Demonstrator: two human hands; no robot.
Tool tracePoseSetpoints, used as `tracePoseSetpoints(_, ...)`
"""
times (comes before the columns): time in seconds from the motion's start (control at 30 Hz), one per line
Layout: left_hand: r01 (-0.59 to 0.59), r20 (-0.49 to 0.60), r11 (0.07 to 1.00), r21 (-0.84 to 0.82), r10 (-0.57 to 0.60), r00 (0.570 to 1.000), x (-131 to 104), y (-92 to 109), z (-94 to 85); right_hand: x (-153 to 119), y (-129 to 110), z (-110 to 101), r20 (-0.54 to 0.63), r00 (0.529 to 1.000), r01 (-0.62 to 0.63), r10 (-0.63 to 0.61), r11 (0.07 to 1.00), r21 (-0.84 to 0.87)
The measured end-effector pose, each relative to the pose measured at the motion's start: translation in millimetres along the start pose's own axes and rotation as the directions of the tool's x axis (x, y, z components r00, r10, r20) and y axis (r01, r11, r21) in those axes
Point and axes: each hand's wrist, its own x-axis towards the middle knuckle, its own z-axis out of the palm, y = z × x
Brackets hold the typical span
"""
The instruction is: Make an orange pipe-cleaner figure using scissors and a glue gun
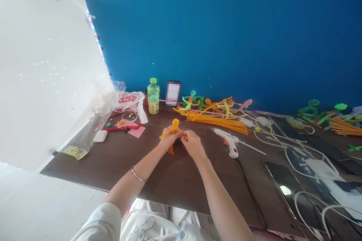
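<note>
Between my two hands, above the dark table, is an orange pipe-cleaner figure [175, 122] with a coiled head, a stem sticking out to the left and strands hanging below. My left hand [169, 138] is closed around its body from the left. From the right, the bent fingers of my right hand [192, 143] pinch at the figure's right side, where a bit of orange shows. The fingertips of both hands nearly meet and partly hide the figure's middle.
A white glue gun [232, 143] lies to the right, its black cord running toward me. Behind are a bundle of orange pipe cleaners [217, 121], small figures, a bottle [153, 96] and a propped phone [173, 93]. Red-handled pliers [124, 127] lie left; a tablet [288, 184] and cables lie right.
</note>
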Motion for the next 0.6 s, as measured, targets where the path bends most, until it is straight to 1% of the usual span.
tracePoseSetpoints(0.1, -0.050, -0.028, 0.988, 0.144, 0.055, 0.998, 0.9, -3.0, -0.3, 1.2, 1.6, -0.3, 0.006, 1.000, -0.022, 0.022, 1.000, -0.009)
tracePoseSetpoints(0.17, -0.083, -0.053, 0.963, 0.258, 0.099, 0.994, 0.8, -2.3, -0.3, 1.6, 1.9, -0.6, 0.016, 1.000, -0.023, 0.024, 1.000, -0.013)
tracePoseSetpoints(0.23, -0.146, -0.063, 0.917, 0.372, 0.182, 0.981, 0.5, -0.6, -0.1, 1.9, 1.8, -0.7, 0.028, 0.999, -0.026, 0.027, 1.000, -0.017)
tracePoseSetpoints(0.3, -0.212, -0.046, 0.875, 0.434, 0.257, 0.965, 0.0, 0.8, 0.4, 2.0, 1.3, -0.4, 0.038, 0.998, -0.040, 0.041, 0.999, -0.028)
tracePoseSetpoints(0.37, -0.233, -0.024, 0.870, 0.434, 0.269, 0.963, -0.5, 1.3, 1.1, 1.8, 0.4, -0.1, 0.033, 0.998, -0.058, 0.060, 0.998, -0.038)
tracePoseSetpoints(0.5, -0.206, 0.017, 0.899, 0.387, 0.217, 0.976, -1.9, 2.0, 2.1, 1.3, -3.1, -1.0, -0.034, 0.994, -0.104, 0.104, 0.995, -0.006)
tracePoseSetpoints(0.57, -0.226, 0.044, 0.897, 0.380, 0.226, 0.973, -2.6, 4.2, 1.5, 1.5, -5.3, -2.4, -0.029, 0.982, -0.186, 0.189, 0.979, 0.081)
tracePoseSetpoints(0.6, -0.242, 0.060, 0.889, 0.389, 0.238, 0.970, -2.8, 6.0, 1.0, 1.7, -6.3, -3.1, 0.011, 0.970, -0.243, 0.244, 0.960, 0.140)
